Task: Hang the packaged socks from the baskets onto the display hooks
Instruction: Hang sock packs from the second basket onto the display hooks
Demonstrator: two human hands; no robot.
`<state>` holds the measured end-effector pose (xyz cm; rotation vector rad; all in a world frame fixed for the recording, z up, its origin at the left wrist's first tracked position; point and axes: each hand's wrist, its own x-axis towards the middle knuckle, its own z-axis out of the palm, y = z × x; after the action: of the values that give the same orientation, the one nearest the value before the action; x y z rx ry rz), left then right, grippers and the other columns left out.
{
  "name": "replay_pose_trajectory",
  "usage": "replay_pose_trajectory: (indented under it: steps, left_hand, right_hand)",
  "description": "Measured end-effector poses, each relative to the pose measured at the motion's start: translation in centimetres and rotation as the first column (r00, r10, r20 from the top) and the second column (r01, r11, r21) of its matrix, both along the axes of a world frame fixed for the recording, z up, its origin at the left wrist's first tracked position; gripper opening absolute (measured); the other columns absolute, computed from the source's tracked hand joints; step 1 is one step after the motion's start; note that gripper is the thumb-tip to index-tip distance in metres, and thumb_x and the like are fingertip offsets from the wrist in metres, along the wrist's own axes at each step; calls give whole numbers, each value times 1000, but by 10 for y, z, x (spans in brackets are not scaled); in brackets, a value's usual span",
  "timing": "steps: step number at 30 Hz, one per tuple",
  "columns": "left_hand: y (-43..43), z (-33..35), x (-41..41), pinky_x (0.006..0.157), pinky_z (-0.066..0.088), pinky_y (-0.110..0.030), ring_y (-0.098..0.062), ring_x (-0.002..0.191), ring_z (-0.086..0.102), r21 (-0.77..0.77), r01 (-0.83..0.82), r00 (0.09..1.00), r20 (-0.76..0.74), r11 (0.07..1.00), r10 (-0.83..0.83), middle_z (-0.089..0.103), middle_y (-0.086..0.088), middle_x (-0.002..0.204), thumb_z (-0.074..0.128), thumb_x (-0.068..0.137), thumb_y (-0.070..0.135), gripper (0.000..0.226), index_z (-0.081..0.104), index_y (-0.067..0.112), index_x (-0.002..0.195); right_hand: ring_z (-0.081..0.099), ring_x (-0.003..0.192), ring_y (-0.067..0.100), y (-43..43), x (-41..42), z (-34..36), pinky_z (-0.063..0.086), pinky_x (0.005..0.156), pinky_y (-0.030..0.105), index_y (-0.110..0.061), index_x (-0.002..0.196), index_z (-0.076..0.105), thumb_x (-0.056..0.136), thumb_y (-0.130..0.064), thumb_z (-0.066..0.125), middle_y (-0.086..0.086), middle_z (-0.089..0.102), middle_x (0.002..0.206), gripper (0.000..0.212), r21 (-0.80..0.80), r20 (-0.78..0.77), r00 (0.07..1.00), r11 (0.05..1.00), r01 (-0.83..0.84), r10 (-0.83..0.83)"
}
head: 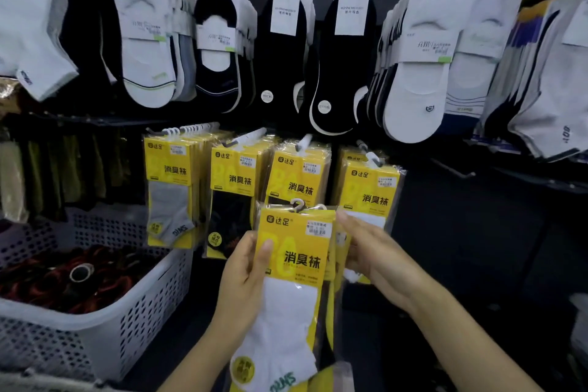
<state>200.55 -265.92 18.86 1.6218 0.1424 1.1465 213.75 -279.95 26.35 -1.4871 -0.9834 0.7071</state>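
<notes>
A stack of yellow sock packs (294,267), a white sock showing on the front one, is held upright low in the middle. My left hand (245,274) grips its left edge, thumb across the front. My right hand (372,258) holds the right edge, fingers behind the packs. A small white hanger hook tops the stack. Behind it, rows of the same yellow packs hang on display hooks: grey socks (170,191), black socks (234,197), another row (297,175), and white socks (370,188) just behind my right hand.
A white perforated basket (136,305) stands at lower left with dark and red items inside. Above, black and white low-cut socks (283,51) hang on upper hooks. An empty display hook (451,169) juts out at right over dark shelving.
</notes>
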Motion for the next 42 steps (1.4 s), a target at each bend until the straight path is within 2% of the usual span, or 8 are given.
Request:
replay_pose_trajectory:
  steps: [5,9,14,24,31,34,37,42]
  left_hand:
    - [7,-3,3,64,49,-11,-2,75,66,-73,2,1000,23,997,0,70,9,82,44,92,28,24,61,12,98]
    - [20,4,7,60,53,-13,-5,76,71,-227,19,999,53,974,-7,75,5,85,50,89,30,26,61,9,99]
    - [27,8,15,53,44,-6,5,57,59,-181,-34,999,17,983,38,66,15,62,50,90,34,23,60,13,86]
    - [26,16,25,58,45,-6,6,63,63,-204,-16,1000,10,979,19,69,13,67,50,92,26,22,62,8,96]
    - [15,20,24,64,47,-7,7,74,65,-225,-14,998,-66,974,-1,72,12,78,51,88,31,22,66,17,97]
    - [10,14,20,84,54,-26,-12,94,68,-248,6,996,-88,969,-29,75,2,97,52,88,30,26,68,16,104]
    - [-1,4,17,75,56,-25,-18,93,70,-293,49,996,-56,955,-69,75,-5,99,57,82,29,30,68,12,104]
    - [-10,-4,9,69,56,-22,-19,94,71,-290,162,982,-44,943,-183,75,-4,102,59,81,26,35,64,15,115]
  right_hand:
    - [70,98,23,-4,-1,-24,53,86,36,-21,115,68,81,-43,62,7,74,105,41,133,-126,984,981,144,-127]
    - [73,78,13,-16,25,-15,54,56,19,-18,103,71,86,-34,61,3,76,92,25,293,-273,867,823,487,-417]
    - [71,73,5,-14,66,17,53,52,16,-20,94,69,91,-27,60,-5,75,83,11,383,-128,800,715,585,-586]
    - [70,76,7,32,111,20,52,54,15,-19,98,67,94,-26,57,-3,73,87,13,353,-43,823,762,542,-566]
    - [52,97,10,39,91,-3,47,80,25,-13,117,49,87,-22,68,5,48,122,37,373,-10,500,460,805,-866]
    - [58,94,3,28,53,-21,43,76,15,-23,107,54,89,-33,60,-3,57,116,21,368,-64,708,643,672,-703]
    - [67,101,10,17,12,-32,51,85,26,-25,111,64,89,-46,45,-2,72,109,35,246,-72,968,936,251,-241]
    - [71,94,19,8,-14,-33,59,75,28,-19,107,68,85,-39,54,3,75,101,33,259,-123,980,948,183,-156]
